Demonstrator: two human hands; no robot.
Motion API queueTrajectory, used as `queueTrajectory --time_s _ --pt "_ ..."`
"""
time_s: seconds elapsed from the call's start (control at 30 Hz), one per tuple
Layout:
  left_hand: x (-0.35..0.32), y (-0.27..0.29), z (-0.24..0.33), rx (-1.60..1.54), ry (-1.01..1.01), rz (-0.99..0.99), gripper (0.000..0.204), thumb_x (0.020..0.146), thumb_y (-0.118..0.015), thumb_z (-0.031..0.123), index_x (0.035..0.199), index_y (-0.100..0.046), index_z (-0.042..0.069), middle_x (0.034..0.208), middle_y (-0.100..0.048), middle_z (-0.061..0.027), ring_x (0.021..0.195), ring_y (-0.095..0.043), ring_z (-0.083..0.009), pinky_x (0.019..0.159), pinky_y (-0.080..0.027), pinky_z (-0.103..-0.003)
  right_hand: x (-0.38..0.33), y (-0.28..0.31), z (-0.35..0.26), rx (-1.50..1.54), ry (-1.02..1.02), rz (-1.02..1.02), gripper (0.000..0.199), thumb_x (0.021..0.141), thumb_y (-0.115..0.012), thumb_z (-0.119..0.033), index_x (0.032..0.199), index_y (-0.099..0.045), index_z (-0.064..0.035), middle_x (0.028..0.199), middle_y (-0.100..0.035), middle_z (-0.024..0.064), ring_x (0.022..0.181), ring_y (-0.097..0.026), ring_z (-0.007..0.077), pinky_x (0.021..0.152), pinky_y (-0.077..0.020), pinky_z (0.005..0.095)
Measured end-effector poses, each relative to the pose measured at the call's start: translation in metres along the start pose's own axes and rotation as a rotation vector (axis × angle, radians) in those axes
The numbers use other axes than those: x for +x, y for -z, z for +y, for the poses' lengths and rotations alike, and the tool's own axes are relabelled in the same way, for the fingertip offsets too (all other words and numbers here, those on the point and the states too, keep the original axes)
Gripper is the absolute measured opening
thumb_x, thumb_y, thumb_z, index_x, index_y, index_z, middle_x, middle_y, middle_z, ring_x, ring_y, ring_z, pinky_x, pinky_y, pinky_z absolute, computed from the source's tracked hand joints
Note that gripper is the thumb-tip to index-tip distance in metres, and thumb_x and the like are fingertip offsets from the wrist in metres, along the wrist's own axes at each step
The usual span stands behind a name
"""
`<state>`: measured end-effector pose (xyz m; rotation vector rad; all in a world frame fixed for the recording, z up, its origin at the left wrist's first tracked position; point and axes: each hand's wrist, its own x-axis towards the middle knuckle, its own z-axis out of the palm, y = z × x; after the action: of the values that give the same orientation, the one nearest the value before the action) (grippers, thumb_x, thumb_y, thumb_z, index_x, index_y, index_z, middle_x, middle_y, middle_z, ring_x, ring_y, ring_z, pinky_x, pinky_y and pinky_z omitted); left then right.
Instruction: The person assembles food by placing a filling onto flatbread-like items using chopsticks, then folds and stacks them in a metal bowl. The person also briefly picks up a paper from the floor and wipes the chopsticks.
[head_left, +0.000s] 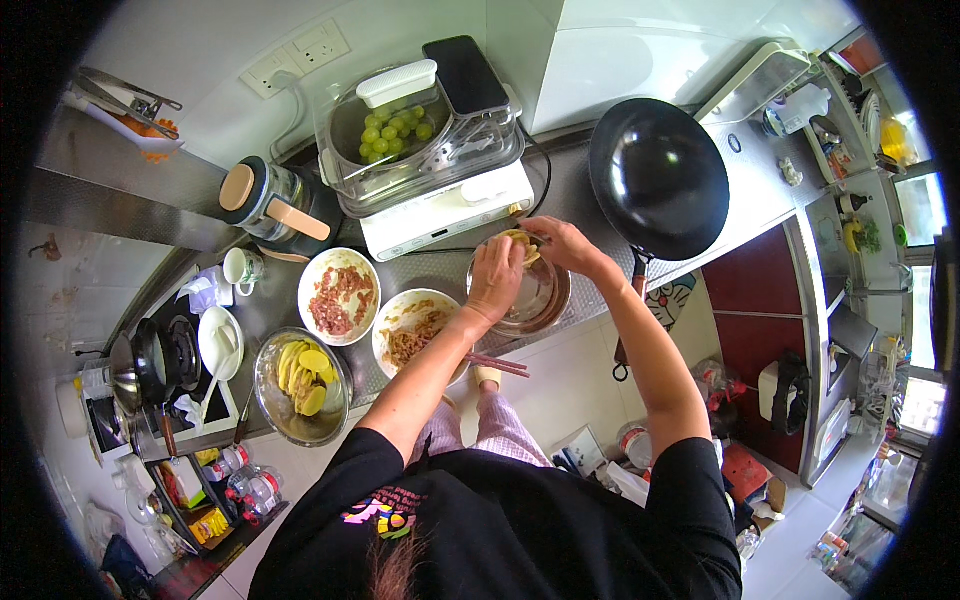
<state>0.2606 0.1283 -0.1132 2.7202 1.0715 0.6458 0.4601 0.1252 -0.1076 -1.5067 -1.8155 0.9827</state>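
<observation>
Two hands working a slice over a steel bowl near the worktop's front edge.

The left hand (497, 277) and right hand (553, 243) are meeting over the steel bowl (545, 300), together pinching a pale yellow slice (522, 246) between their fingers; how the left fingers are curling under it I cannot tell. The bowl is sitting at the worktop's (590, 200) front edge, just before the white cooker (440, 215). Just left of it a white bowl of filling (412, 335) is standing, chopsticks (497, 364) lying across its front rim. Further left a bowl of mince (339, 296) is standing, and a steel bowl of yellow slices (301, 385) is sitting at the front edge. A black wok (658, 177) is resting to the right.
</observation>
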Motion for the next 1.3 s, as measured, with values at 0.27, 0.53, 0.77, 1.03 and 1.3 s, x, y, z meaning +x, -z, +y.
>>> queueTrajectory --time_s 0.27,0.53,0.77,1.03,1.3 --pt "-0.001 0.007 -0.005 -0.096 0.069 0.064 0.049 0.074 -0.073 0.008 0.119 -0.055 0.005 0.107 -0.052 -0.0107 0.103 -0.053 -0.0305 0.085 -0.043 -0.043 -0.016 -0.025 -0.032 -0.496 -0.026 -0.015 0.087 0.069 -0.074 -0.009 0.149 -0.038 -0.0086 0.126 -0.056 0.0193 0.122 -0.054 0.0379 0.1 -0.0452 0.0474" --pt "-0.057 0.099 -0.008 -0.325 0.181 0.171 0.046 0.078 -0.077 0.012 0.118 -0.056 0.003 0.116 -0.048 -0.0141 0.103 -0.056 -0.0298 0.092 -0.048 -0.042 -0.006 -0.031 -0.019 -0.375 0.071 -0.036 0.095 0.065 -0.079 -0.002 0.15 -0.038 -0.0091 0.126 -0.057 0.0203 0.117 -0.055 0.0403 0.101 -0.0465 0.0453" --pt "-0.233 0.227 -0.093 -0.128 0.64 0.198 0.041 0.084 -0.074 0.009 0.121 -0.057 0.004 0.119 -0.056 -0.0159 0.112 -0.058 -0.033 0.096 -0.05 -0.041 -0.005 -0.036 -0.017 -0.375 -0.011 -0.033 0.085 0.072 -0.079 -0.006 0.148 -0.042 -0.0104 0.128 -0.055 0.0188 0.119 -0.055 0.0392 0.102 -0.0464 0.0445" --pt "-0.352 0.222 -0.151 0.025 1.181 -0.095 0.068 0.075 -0.078 0.01 0.132 -0.042 0.001 0.135 -0.045 -0.0246 0.129 -0.044 -0.0425 0.11 -0.039 -0.046 -0.003 -0.034 -0.008 -0.377 0.001 -0.043 0.083 0.073 -0.078 -0.008 0.148 -0.043 -0.0112 0.13 -0.055 0.0174 0.119 -0.057 0.0367 0.1 -0.0488 0.0434" --pt "-0.353 0.187 -0.165 0.163 1.214 -0.067 0.066 0.072 -0.075 0.006 0.128 -0.041 -0.004 0.125 -0.052 -0.0253 0.12 -0.048 -0.0438 0.106 -0.041 -0.047 -0.003 -0.032 -0.008 -0.411 0.01 -0.055 0.081 0.075 -0.076 -0.007 0.149 -0.043 -0.0121 0.128 -0.056 0.0179 0.118 -0.058 0.0354 0.099 -0.0494 0.0426"
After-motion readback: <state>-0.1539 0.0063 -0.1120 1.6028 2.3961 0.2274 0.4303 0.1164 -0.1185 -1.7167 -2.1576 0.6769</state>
